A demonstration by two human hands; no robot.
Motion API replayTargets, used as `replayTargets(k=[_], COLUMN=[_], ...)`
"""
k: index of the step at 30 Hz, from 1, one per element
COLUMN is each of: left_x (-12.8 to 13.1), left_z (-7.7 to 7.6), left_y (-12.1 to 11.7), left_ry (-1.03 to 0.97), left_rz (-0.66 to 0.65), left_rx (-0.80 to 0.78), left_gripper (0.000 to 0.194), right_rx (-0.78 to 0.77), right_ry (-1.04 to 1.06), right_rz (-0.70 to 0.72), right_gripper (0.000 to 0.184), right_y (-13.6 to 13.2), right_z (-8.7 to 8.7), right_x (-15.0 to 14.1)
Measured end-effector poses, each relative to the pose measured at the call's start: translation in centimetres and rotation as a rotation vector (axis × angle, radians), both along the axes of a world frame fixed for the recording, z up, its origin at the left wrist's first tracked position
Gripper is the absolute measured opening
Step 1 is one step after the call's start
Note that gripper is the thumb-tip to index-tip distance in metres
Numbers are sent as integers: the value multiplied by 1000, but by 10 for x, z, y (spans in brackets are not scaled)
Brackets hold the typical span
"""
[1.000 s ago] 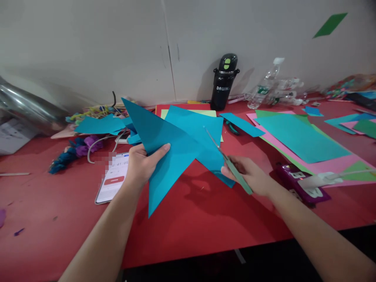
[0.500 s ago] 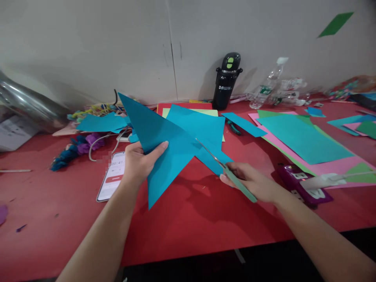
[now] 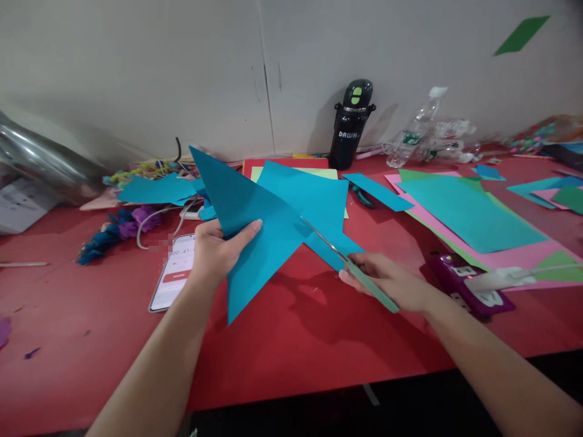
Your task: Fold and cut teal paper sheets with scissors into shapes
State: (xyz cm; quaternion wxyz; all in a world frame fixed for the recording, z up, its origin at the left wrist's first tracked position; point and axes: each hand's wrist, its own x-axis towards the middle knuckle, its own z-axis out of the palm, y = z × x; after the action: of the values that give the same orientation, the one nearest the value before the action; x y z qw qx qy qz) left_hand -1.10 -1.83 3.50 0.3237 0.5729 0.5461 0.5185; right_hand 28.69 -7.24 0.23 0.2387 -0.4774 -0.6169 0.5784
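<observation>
My left hand (image 3: 216, 252) grips a folded blue paper triangle (image 3: 255, 233), thumb on top, holding it tilted above the red table (image 3: 296, 340). My right hand (image 3: 387, 280) is closed round the green handles of a pair of scissors (image 3: 350, 264). The thin blades point up and left into the fold where the triangle joins a second blue flap (image 3: 314, 197). That flap lies over a yellow-green sheet at the back.
A phone (image 3: 175, 273) with a lit screen lies left of my left hand. A black bottle (image 3: 350, 124) and clear plastic bottles (image 3: 419, 133) stand by the wall. Teal, pink and green sheets (image 3: 469, 212) lie right; a purple device (image 3: 464, 279) sits by my right wrist.
The scissors have moved left and deeper along the blue paper toward the fold. My left hand has kept its grip and shifted the triangle slightly.
</observation>
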Motion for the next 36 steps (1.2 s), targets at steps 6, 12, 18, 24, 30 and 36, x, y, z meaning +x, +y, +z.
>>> replayTargets(k=[6,12,18,24,30,36], left_x=[-1,0,-1,-1,-2,-4], left_z=[0,1,0,0,-3,-9], left_y=[0,-1,0,0,1,4], left_ry=[26,19,-4,12,-1,-32], left_rz=[-7,-21,-23,-13,-5,16], left_rx=[2,5,1,10,-3,22], left_gripper=[26,26,24,25,26,26], right_rx=[-17,-43,-57,-64,-63,-66], right_ry=[47,43,70,72,64,34], right_rz=[0,49,65,71,58,70], right_gripper=[37,38,38,38,39,37], right_y=[1,2,2,2,2,3], right_z=[-2,4,7,7,5,3], right_x=[2,-1,-2,-2,-2,-1])
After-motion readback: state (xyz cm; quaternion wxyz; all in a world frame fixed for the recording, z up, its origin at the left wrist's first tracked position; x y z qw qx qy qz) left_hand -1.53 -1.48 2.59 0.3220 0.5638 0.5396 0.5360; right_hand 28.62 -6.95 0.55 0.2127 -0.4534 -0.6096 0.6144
